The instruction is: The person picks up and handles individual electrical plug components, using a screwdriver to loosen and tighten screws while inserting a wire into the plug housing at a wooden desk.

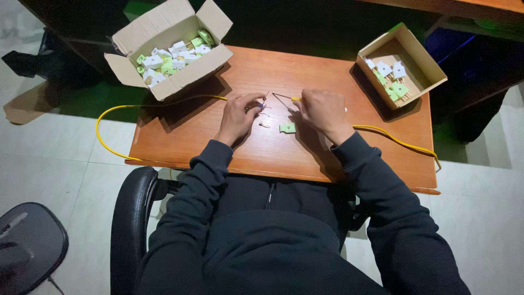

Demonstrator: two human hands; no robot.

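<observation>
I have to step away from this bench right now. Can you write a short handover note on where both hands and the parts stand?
Left hand: pinching a small part with thin wire ends at the fingertips; what it is cannot be told.
Right hand: gripping a yellow-handled tool, tip pointing toward the left hand.
Loose green plastic plug piece and a small metal bit lie between the hands on the wooden table.
Large open cardboard box: many white and green plugs.
Small cardboard box: a few plugs.
Yellow cable runs across the table.
Plug in hand looks unassembled.
</observation>
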